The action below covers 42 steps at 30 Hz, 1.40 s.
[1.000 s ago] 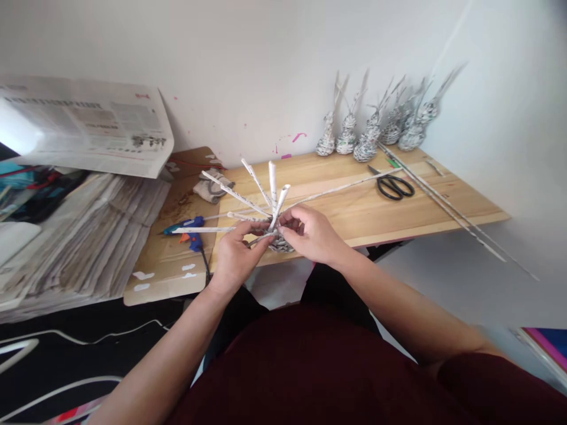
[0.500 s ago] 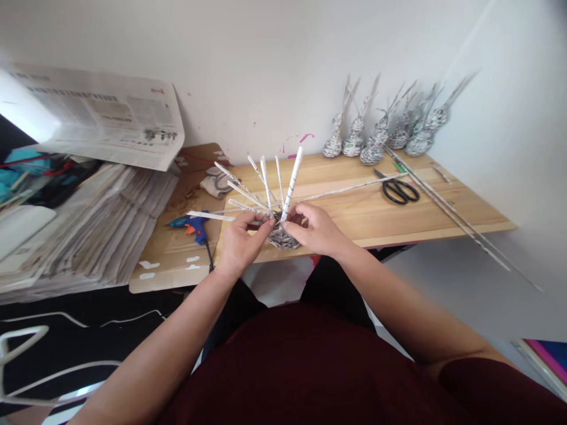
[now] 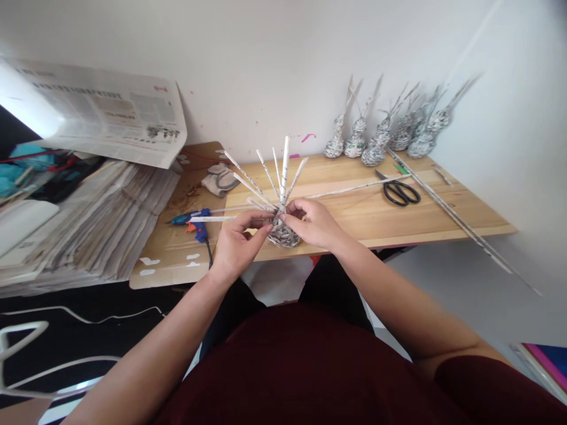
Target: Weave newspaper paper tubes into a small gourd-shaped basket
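A small round body woven from rolled newspaper [image 3: 284, 238] sits at the table's front edge, several paper tubes fanning up from it. One thicker white paper tube [image 3: 284, 171] rises nearly upright among them. My left hand [image 3: 239, 239] is at the left of the weave, thumb and fingers closed round a paper tube whose end [image 3: 211, 219] sticks out leftward. On the other side my right hand [image 3: 313, 223] pinches the weave at the foot of the upright tubes. Fingertips hide the exact grip points.
Scissors [image 3: 401, 192] and long paper tubes [image 3: 452, 208] lie on the wooden table [image 3: 354, 218] to the right. Several woven gourd shapes [image 3: 374, 147] stand by the wall. At left are a glue gun [image 3: 199, 227], a cloth [image 3: 219, 179] and a newspaper stack [image 3: 97, 230].
The woven body has turned a little, and its thick white tube has swung from a rightward lean to nearly upright. A thinner tube now leans right of it. Both hands stay at the weave.
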Available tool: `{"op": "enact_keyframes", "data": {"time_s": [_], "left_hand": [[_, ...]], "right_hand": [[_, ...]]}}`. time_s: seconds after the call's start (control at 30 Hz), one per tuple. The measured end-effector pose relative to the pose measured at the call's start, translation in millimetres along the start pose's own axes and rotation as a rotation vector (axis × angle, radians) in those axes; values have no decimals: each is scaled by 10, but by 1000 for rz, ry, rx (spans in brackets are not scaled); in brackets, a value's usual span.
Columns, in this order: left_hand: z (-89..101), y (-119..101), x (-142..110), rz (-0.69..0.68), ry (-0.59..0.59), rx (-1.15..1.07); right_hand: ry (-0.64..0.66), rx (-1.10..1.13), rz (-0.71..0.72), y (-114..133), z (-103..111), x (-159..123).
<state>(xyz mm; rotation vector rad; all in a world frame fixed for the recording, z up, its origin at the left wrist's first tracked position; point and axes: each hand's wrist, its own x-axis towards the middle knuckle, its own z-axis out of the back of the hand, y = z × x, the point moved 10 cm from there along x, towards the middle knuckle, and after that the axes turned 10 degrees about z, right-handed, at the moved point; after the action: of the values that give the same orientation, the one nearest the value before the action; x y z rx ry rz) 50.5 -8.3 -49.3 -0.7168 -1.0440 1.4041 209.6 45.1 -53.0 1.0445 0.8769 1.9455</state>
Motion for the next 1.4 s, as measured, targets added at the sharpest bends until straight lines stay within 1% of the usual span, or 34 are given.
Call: {"op": "enact_keyframes", "data": {"time_s": [0.1,0.27,0.4,0.53,0.63,0.73,0.83,0.97,1.1,1.2,1.3,1.4], "left_hand": [[-35,-48,-112,-114,-23,121],[-159,-229,-379,-441,-34,310],[-250,-253,-553,-641,-10,409],[-313,-263,-651,-761,42,496],[-316,-295,-681,-798,47,527],[-323,-309,-669,-775,54,525],[-269,-319,-604,-691,7,464],[-136,-267,-449,-492,-73,339],[-26,-78,-292,-256,-112,214],[27,36,-217,-144,-128,148],[33,47,-163,-113,-106,154],[51,-3,-125,-140,-104,201]], "right_hand": [[-9,-1,-3,-19,-4,-5],[-44,13,34,-29,-9,-38],[-62,53,63,-11,-19,-55],[-59,97,33,-29,-43,-60],[-56,138,-36,-77,-59,-68],[-65,184,-71,-93,-59,-78],[-65,194,-61,-72,-51,-81],[-46,171,-29,-44,-60,-67],[-26,219,9,-37,-81,-32],[-3,219,31,-26,-88,-22],[18,204,33,-27,-113,-34],[-20,178,25,-55,-119,-41]]}}
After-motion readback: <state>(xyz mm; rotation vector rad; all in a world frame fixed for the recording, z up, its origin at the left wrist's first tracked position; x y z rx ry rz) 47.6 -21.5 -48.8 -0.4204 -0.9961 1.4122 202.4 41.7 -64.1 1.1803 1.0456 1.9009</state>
